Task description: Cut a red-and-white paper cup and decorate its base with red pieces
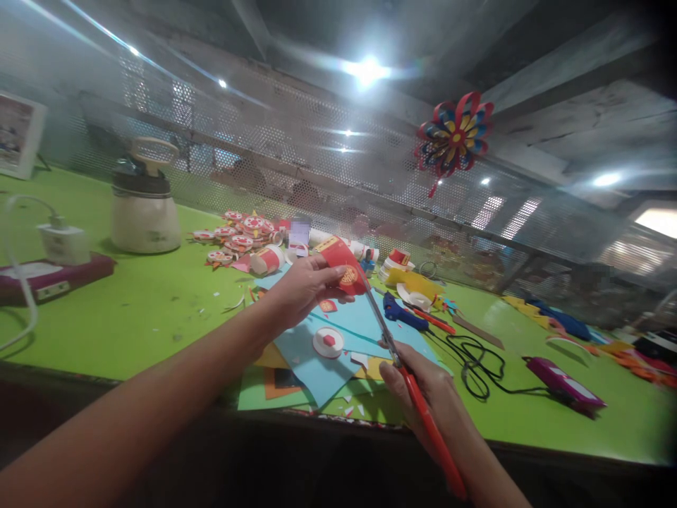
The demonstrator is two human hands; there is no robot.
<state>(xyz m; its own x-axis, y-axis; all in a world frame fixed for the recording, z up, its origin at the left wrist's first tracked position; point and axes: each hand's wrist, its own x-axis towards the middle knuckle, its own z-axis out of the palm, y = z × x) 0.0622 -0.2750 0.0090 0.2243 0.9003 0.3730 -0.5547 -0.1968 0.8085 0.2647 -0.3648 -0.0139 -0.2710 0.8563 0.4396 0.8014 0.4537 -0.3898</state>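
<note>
Pinched in my left hand [307,288] is a red piece of printed paper [350,276] with a round gold emblem, held up above the worktop. My right hand [423,381] grips a pair of scissors [417,402] with red handles. Their long blades point up and away, and the tips meet the right edge of the red paper. Whether the blades are apart there is hard to see. Below lie light blue paper sheets [312,374], a white disc with a red centre [328,342] and a small red cutout [328,306].
A blue glue gun [403,312] lies right of the sheets, its black cord running towards a purple power strip [565,383]. Paper flower shapes [254,224] are heaped behind. A spray bottle [145,204] stands at left. A colourful paper flower [458,135] hangs above.
</note>
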